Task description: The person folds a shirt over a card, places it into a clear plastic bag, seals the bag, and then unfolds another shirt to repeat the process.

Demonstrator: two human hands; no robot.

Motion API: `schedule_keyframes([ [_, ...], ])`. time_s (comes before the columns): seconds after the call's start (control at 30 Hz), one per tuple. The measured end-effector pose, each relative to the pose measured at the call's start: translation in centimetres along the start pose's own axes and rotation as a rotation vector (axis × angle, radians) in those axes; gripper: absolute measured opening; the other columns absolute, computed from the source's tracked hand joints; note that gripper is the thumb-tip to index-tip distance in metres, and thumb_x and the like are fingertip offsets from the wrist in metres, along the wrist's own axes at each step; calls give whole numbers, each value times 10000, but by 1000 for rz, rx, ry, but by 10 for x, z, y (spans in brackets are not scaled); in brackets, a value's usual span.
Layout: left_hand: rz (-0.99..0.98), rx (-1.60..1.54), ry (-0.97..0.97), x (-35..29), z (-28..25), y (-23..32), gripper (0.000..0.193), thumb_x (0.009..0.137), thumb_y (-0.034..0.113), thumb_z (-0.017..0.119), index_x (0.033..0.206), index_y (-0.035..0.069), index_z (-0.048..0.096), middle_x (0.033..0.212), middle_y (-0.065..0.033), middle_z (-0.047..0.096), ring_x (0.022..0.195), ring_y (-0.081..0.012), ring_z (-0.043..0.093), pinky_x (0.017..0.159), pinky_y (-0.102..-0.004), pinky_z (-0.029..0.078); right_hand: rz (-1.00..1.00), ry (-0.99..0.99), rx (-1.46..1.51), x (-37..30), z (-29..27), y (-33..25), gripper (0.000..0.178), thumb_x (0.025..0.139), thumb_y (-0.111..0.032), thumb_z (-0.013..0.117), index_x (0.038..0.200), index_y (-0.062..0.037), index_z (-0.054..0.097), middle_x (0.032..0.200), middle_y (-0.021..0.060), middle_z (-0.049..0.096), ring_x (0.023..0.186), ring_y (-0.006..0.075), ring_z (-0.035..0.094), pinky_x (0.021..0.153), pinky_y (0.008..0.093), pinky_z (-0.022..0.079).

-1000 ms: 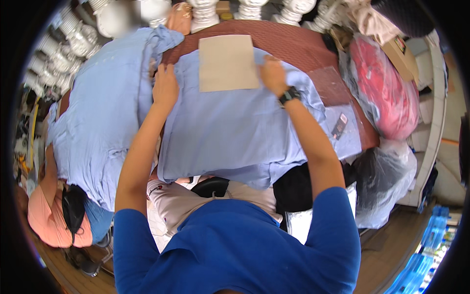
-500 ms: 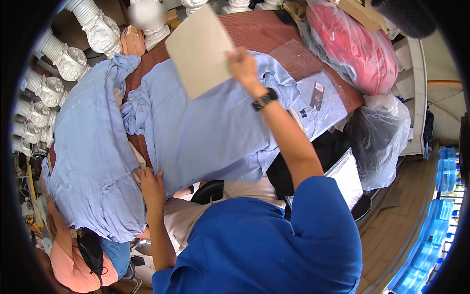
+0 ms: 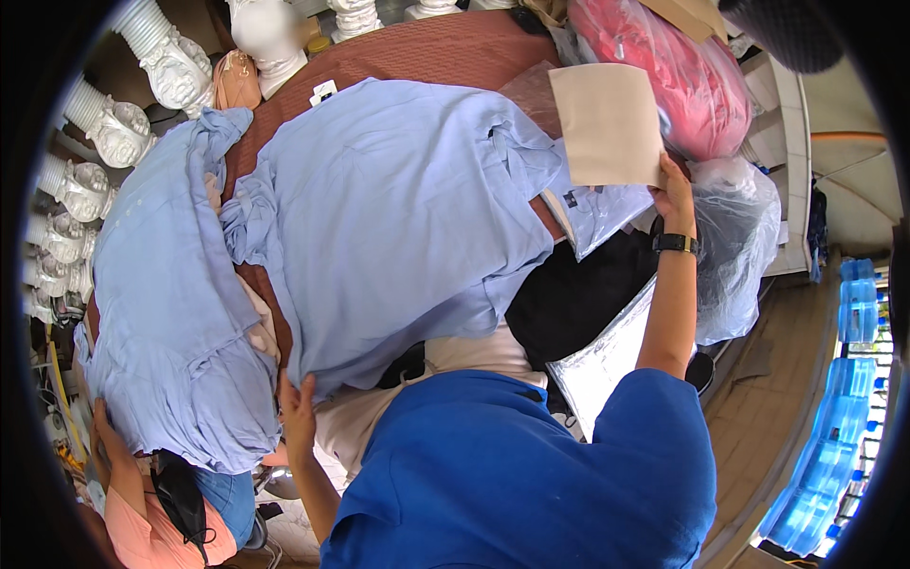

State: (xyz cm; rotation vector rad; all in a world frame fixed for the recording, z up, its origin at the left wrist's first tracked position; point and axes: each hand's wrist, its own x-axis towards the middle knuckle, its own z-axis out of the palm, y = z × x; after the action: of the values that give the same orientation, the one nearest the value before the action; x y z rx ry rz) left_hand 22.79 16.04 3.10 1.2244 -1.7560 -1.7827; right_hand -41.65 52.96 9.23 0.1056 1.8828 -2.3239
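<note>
Immediately up and left of the right hand (image 3: 676,199) extends a beige rectangular cardboard sheet (image 3: 607,123); this hand grasps the sheet at its lower right corner. Farther left of the right hand, a light-blue shirt (image 3: 389,199) lies spread over the reddish-brown surface (image 3: 427,57). The left hand (image 3: 299,417) is positioned at the shirt's lower left corner; whether it pinches the fabric cannot be determined. Left of that hand lies a second light-blue garment (image 3: 180,303). Beside the right wrist, on its right, is a translucent plastic bag (image 3: 735,266).
</note>
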Motion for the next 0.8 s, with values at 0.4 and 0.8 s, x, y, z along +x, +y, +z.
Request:
schedule_keyframes([
  [0.4, -197, -496, -46, -32, -22, 43, 536, 926, 167, 675, 1401, 20, 475, 1375, -119, 530, 1269, -256, 505, 1049, -416, 413, 67, 163, -83, 58, 69, 17, 267, 775, -247, 859, 767, -59, 669, 664, 9, 612, 498, 97, 497, 448, 225, 354],
  [0.8, 296, -779, -270, -11, 5, 149, 396, 1062, 264, 425, 1321, -20, 516, 1301, -135, 603, 1178, -236, 600, 1006, -387, 479, 151, -1322, -1064, -172, 155, 55, 395, 845, -384, 726, 788, 6, 707, 772, 105, 705, 644, 199, 674, 542, 317, 507],
])
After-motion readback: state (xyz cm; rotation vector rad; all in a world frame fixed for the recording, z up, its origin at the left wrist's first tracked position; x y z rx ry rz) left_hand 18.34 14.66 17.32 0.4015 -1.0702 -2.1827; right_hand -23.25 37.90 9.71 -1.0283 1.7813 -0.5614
